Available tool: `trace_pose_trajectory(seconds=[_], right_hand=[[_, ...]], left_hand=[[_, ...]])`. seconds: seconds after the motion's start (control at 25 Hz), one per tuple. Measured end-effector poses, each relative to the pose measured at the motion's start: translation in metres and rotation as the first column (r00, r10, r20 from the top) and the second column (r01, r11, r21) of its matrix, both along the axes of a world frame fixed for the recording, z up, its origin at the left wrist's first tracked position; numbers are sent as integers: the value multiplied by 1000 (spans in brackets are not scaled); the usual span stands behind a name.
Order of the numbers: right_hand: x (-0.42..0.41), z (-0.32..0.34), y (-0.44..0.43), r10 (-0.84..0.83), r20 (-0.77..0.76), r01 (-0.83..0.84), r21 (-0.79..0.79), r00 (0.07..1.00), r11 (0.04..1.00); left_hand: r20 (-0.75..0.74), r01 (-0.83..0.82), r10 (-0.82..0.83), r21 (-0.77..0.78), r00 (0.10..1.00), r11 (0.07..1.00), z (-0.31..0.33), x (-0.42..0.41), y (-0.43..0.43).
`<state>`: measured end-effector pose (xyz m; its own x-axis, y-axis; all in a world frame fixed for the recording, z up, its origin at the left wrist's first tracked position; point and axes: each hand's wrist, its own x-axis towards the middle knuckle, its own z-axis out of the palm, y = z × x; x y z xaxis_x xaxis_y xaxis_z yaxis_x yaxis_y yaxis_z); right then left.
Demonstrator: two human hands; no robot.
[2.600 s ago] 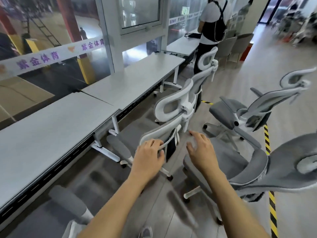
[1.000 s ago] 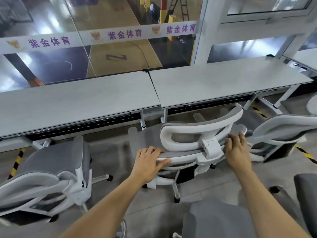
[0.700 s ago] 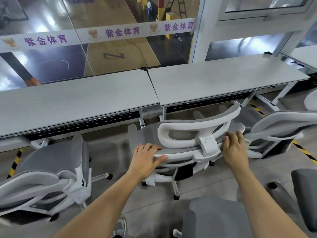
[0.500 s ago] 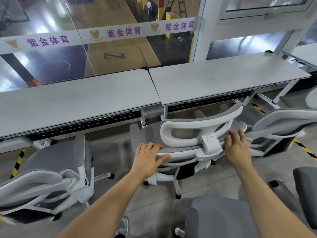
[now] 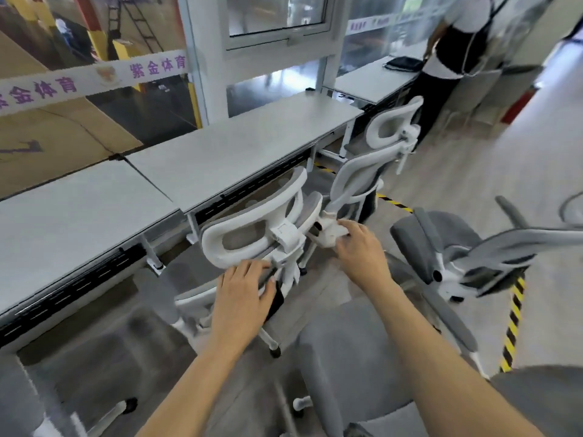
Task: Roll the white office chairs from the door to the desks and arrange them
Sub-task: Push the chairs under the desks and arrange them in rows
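A white office chair [image 5: 252, 238] with grey mesh stands facing the joint of two grey desks [image 5: 239, 149], its seat partly under the desk edge. My left hand [image 5: 243, 298] lies over the left side of its backrest top, fingers draped on it. My right hand [image 5: 356, 250] grips the white right end of that backrest frame. A second white chair [image 5: 375, 165] stands just beyond it at the desk, almost touching it. A third chair [image 5: 473, 257] sits reclined on the open floor to my right.
A grey chair seat [image 5: 347, 357] is right below my arms. Another person [image 5: 457, 58] stands at the far desk with a black case on it. Yellow-black tape [image 5: 511, 326] runs along the floor on the right. A glass wall backs the desks.
My view has swung to the right, bringing the far desk and the person into sight. Both hands have stayed on the same chair's back, which now sits close to the neighbouring chair.
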<state>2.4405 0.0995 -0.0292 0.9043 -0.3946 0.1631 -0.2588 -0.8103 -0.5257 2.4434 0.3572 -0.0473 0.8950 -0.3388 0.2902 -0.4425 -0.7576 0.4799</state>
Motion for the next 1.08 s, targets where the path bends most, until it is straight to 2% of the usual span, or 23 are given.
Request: trace_pose_trajectory(seconds=[0.2, 0.36, 0.48, 0.64, 0.72, 0.88, 1.08], right_hand=[[-114, 61, -21, -215, 82, 219, -43, 973, 975], [-215, 103, -52, -374, 120, 383, -72, 920, 921], [-280, 124, -80, -461, 146, 475, -87, 875, 875], [-358, 125, -131, -577, 178, 595, -66, 797, 801], [-393, 118, -162, -601, 177, 617, -50, 779, 785], [-456, 104, -245, -599, 220, 619, -31, 770, 785], [-526, 89, -358, -560, 215, 565, 42, 800, 824]], left_hand=[[24, 377, -376, -52, 926, 925, 44, -38, -68], [78, 612, -606, -99, 791, 785, 75, -102, -142], [107, 719, -711, -103, 695, 688, 95, -150, -193], [116, 804, -796, -64, 594, 591, 111, -207, -263], [121, 819, -811, -40, 572, 572, 112, -231, -298], [111, 820, -816, 13, 568, 572, 121, -276, -384], [93, 775, -786, 133, 611, 618, 133, -346, -502]])
